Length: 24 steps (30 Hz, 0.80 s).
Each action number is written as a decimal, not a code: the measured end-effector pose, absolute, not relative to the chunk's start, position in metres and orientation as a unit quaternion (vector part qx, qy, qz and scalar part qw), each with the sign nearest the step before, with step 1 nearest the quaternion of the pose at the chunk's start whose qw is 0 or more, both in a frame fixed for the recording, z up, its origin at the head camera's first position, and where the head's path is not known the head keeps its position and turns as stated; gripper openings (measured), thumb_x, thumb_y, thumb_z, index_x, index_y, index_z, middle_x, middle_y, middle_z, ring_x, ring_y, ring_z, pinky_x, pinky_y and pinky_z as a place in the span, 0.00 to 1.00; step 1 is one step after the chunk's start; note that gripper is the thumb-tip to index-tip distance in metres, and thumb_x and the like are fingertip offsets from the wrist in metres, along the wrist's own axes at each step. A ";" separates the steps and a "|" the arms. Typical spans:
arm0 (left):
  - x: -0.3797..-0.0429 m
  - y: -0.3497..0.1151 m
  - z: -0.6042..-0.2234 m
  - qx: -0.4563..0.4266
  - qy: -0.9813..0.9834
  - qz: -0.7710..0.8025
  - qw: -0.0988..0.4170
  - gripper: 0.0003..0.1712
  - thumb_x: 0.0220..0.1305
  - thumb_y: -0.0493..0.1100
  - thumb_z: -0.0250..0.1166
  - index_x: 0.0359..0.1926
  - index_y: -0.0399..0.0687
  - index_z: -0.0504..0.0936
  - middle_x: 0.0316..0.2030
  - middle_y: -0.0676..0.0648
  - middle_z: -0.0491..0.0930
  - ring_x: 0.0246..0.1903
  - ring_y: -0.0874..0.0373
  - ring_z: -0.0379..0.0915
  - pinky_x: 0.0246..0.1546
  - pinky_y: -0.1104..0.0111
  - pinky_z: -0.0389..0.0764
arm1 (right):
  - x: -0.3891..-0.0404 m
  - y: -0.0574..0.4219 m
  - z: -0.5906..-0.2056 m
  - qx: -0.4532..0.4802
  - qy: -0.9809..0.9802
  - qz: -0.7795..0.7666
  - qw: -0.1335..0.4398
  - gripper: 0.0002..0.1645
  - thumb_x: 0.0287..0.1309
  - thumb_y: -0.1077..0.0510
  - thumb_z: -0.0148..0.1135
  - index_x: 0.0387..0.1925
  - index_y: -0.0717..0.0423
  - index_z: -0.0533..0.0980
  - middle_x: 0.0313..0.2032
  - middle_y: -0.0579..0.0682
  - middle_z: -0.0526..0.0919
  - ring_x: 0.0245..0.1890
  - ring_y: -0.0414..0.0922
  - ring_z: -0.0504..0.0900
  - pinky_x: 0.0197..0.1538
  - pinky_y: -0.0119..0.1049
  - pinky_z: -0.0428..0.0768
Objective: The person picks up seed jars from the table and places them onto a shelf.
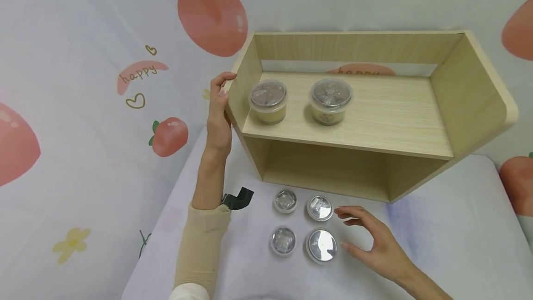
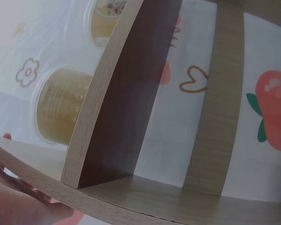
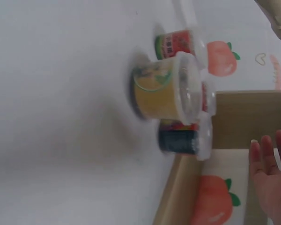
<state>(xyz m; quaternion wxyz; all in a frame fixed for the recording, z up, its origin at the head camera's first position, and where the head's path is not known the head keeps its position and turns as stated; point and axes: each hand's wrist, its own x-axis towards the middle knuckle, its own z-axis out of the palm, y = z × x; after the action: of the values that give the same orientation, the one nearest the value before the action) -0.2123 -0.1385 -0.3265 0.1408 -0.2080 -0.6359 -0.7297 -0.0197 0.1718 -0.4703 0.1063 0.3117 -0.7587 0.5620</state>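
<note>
The right hand [image 1: 376, 246], its fingers spread and holding nothing, is just beside four lidded tubs [image 1: 321, 246] on the counter [image 1: 250, 263]; one red label [image 3: 178, 43] among them bears characters too blurred to read. Beyond, the left hand [image 1: 219, 117] has its fingers curled round the side edge of a wooden shelf [image 1: 399, 110]. Two more tubs [image 1: 268, 115] stand on its upper board, one with illegible fine print. The backdrop [image 1: 104, 22] reads "happy" at left and again, partly covered, behind the shelf.
</note>
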 end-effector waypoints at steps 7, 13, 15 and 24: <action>-0.212 -0.138 -0.326 -0.212 -0.633 -0.731 0.141 0.22 0.70 0.50 0.41 0.60 0.52 0.68 0.53 0.44 0.69 0.52 0.48 0.66 0.52 0.63 0.68 | -0.015 0.170 -0.505 0.301 -0.767 0.559 0.092 0.48 0.32 0.78 0.75 0.62 0.68 0.69 0.56 0.56 0.78 0.58 0.41 0.76 0.54 0.30 0.76; -0.212 -0.138 -0.327 -0.210 -0.630 -0.734 0.139 0.22 0.70 0.51 0.41 0.60 0.52 0.68 0.51 0.44 0.70 0.51 0.49 0.66 0.52 0.63 0.67 | -0.011 0.169 -0.523 0.295 -0.766 0.564 0.090 0.48 0.33 0.76 0.77 0.62 0.68 0.69 0.57 0.56 0.78 0.58 0.42 0.76 0.54 0.31 0.77; -0.212 -0.138 -0.327 -0.211 -0.632 -0.732 0.140 0.22 0.70 0.51 0.41 0.60 0.52 0.68 0.50 0.44 0.70 0.51 0.49 0.67 0.52 0.63 0.68 | -0.010 0.167 -0.527 0.291 -0.768 0.565 0.085 0.48 0.33 0.76 0.77 0.62 0.68 0.69 0.57 0.55 0.78 0.58 0.41 0.76 0.53 0.31 0.77; -0.213 -0.139 -0.327 -0.214 -0.639 -0.725 0.141 0.23 0.69 0.51 0.40 0.60 0.52 0.67 0.54 0.44 0.69 0.57 0.49 0.64 0.57 0.62 0.64 | -0.003 0.164 -0.536 0.260 -0.795 0.548 0.033 0.45 0.44 0.67 0.78 0.65 0.61 0.68 0.59 0.52 0.76 0.58 0.45 0.75 0.55 0.33 0.76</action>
<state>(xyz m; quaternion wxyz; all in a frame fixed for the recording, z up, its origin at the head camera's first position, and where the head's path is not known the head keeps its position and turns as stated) -0.2133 -0.1391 -0.3268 0.1413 -0.2137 -0.6395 -0.7249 -0.0034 0.1645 -0.5364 0.0327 0.2597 -0.7946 0.5478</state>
